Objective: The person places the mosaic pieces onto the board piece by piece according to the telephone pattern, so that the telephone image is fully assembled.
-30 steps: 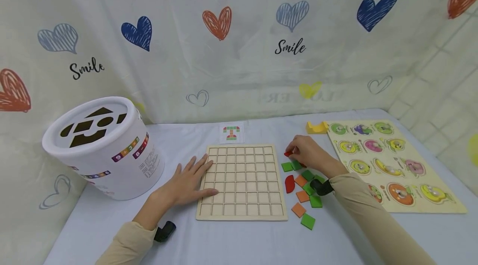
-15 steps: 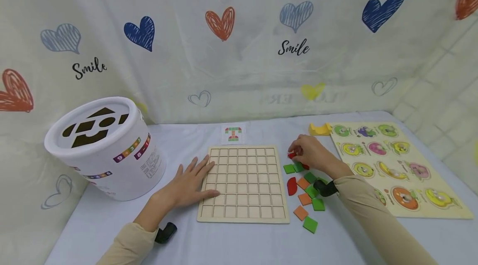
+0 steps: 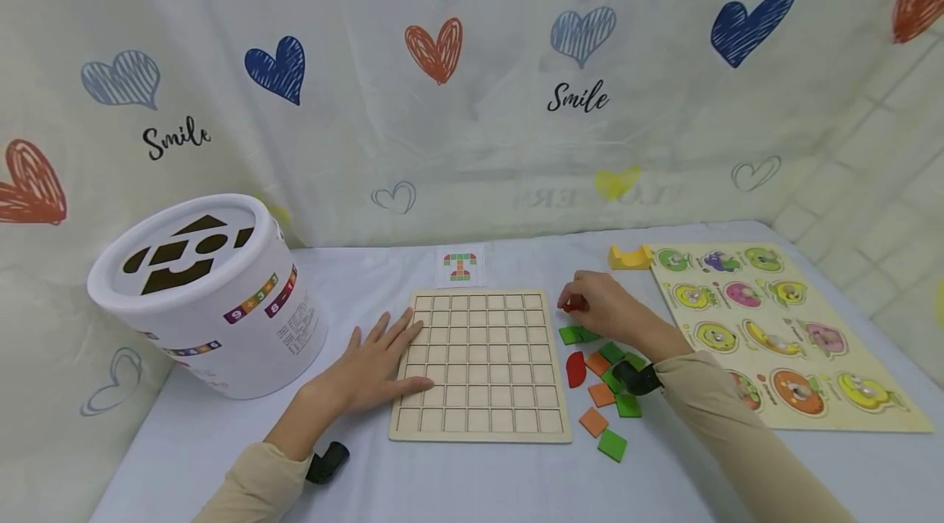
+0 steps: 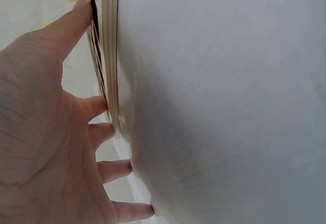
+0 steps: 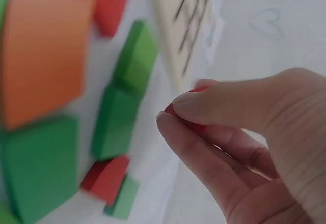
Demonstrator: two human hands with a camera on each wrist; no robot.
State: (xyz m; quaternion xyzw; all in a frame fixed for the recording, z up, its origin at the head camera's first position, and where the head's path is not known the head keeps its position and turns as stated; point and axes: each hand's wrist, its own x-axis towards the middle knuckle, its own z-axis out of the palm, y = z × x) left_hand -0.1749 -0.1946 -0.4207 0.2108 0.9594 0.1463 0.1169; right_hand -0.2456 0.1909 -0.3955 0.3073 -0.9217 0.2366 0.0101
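My right hand (image 3: pixel 606 306) pinches a small red piece (image 5: pixel 199 129) between thumb and fingertips, above the tabletop at the board's upper right corner. In the head view the fingers cover most of that piece. Spread wide, my left hand (image 3: pixel 369 367) rests at the left edge of the wooden grid board (image 3: pixel 479 435). Its thumb and some fingertips touch the board's rim, while other fingertips reach the cloth, as the left wrist view shows. Below the right hand lie green square tiles (image 3: pixel 611 445), orange square tiles (image 3: pixel 593 422) and a red curved piece (image 3: pixel 576 370).
Behind the board lies a pattern card (image 3: pixel 460 266) showing a T-like shape in coloured tiles. A white tub (image 3: pixel 243 326) with shaped holes in its lid stands at left. On the right are a fruit puzzle board (image 3: pixel 826 416) and a yellow notched block (image 3: pixel 629 258).
My right hand has risen slightly from the loose pieces and shifted a little left toward the board, still pinching the red piece. The left hand stays in place. The head view shifts slightly.
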